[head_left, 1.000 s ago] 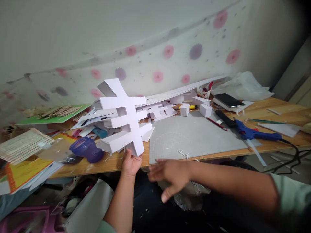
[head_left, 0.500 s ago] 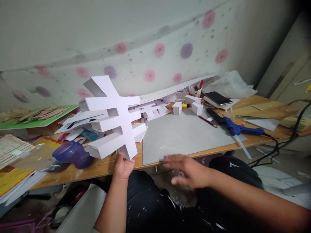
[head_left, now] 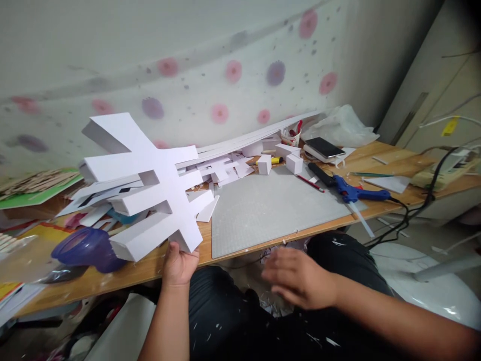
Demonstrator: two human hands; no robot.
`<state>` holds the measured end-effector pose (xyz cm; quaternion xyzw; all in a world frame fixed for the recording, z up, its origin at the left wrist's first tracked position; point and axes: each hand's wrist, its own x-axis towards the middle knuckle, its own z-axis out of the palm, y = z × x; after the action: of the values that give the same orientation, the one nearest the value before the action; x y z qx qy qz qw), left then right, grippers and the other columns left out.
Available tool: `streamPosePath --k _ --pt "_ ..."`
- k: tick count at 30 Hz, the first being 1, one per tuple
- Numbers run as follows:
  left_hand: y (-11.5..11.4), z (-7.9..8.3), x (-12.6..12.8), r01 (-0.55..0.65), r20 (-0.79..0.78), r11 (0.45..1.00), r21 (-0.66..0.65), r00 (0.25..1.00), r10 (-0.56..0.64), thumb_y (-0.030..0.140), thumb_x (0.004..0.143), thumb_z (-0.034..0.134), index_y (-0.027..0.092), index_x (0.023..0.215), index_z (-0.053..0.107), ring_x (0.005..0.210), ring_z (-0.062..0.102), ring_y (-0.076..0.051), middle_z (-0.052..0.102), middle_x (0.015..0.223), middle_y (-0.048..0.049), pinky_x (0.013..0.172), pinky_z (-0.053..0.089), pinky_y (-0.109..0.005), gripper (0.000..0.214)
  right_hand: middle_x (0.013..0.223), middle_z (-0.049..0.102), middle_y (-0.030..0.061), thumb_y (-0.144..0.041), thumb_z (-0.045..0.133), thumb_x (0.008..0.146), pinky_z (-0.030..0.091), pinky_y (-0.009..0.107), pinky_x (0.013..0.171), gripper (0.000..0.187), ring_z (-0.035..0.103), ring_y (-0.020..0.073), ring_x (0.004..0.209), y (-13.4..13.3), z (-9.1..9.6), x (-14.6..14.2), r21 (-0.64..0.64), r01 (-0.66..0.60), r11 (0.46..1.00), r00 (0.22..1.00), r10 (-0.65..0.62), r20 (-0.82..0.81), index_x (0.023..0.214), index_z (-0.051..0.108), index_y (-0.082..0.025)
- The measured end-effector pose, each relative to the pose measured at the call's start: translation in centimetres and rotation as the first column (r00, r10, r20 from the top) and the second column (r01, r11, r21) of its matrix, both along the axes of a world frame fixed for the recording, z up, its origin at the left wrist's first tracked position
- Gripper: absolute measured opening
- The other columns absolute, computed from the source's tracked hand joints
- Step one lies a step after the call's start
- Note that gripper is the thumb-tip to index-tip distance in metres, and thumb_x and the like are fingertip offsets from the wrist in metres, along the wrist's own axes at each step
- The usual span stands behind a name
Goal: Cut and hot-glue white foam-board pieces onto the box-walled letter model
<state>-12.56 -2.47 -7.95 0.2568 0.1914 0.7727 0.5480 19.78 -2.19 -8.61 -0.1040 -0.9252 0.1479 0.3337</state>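
My left hand (head_left: 179, 265) grips the lower end of a large white foam-board symbol (head_left: 150, 185), a stem with several crossbars, and holds it up tilted over the desk's front edge. My right hand (head_left: 298, 277) hovers open below the edge of the desk, above my dark-clothed lap, fingers spread and slightly blurred. It holds nothing. A grey cutting mat (head_left: 270, 208) lies on the wooden desk (head_left: 391, 160) just above that hand.
A blue glue gun (head_left: 355, 193) with its black cable lies right of the mat. Small white foam blocks (head_left: 280, 160), a red pencil (head_left: 310, 183), a phone (head_left: 325, 147) and a cup stand at the back. A purple bowl (head_left: 84, 248) and paper scraps crowd the left.
The view has swung to the right. My right hand has drawn back from the mat's edge down toward my lap. The left hand keeps holding the white symbol.
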Motion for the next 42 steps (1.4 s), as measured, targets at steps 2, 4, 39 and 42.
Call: streamPosePath --k 2,4,39,42 --pt "0.1 0.0 -0.1 -0.021 -0.014 1.000 -0.015 1.000 0.020 0.026 0.054 0.087 0.030 0.123 0.058 0.088 0.071 -0.020 0.072 0.109 -0.0012 0.078 0.059 -0.028 0.075 0.108 0.067 0.0139 -0.021 0.052 0.088 0.048 0.044 0.090 0.031 0.060 0.0250 0.102 0.9 -0.5 2.3 0.025 0.339 0.941 0.938 -0.336 -0.084 0.118 0.058 -0.013" --pt "0.1 0.0 -0.1 -0.028 -0.030 0.999 -0.024 0.999 0.027 0.027 0.053 0.088 0.031 0.123 0.058 0.091 0.070 -0.020 0.071 0.111 -0.0014 0.078 0.059 -0.027 0.076 0.113 0.065 0.0163 -0.021 0.055 0.088 0.048 0.047 0.091 0.033 0.056 0.0285 0.106 1.9 -1.3 4.0 0.057 0.571 0.819 0.821 -0.569 -0.058 0.120 0.058 -0.012" --pt "-0.1 0.9 0.6 -0.165 -0.111 0.978 -0.129 0.982 0.151 0.033 0.042 0.091 0.039 0.119 0.058 0.081 0.071 -0.018 0.071 0.112 0.0031 0.067 0.060 -0.025 0.084 0.087 0.058 0.0086 -0.016 0.069 0.076 0.043 0.032 0.076 0.012 0.052 0.0224 0.086 6.6 3.5 4.9 -0.211 0.537 0.817 0.774 -0.378 0.508 0.081 0.058 -0.015" --pt "0.0 0.7 0.4 -0.166 -0.112 0.977 -0.134 0.982 0.151 0.034 0.042 0.091 0.039 0.118 0.058 0.085 0.071 -0.020 0.071 0.111 0.0028 0.064 0.059 -0.023 0.083 0.086 0.058 0.0093 -0.017 0.068 0.077 0.043 0.033 0.077 0.011 0.053 0.0231 0.087 6.9 4.3 4.7 -0.196 0.521 0.831 0.760 -0.347 0.550 0.082 0.059 -0.015"
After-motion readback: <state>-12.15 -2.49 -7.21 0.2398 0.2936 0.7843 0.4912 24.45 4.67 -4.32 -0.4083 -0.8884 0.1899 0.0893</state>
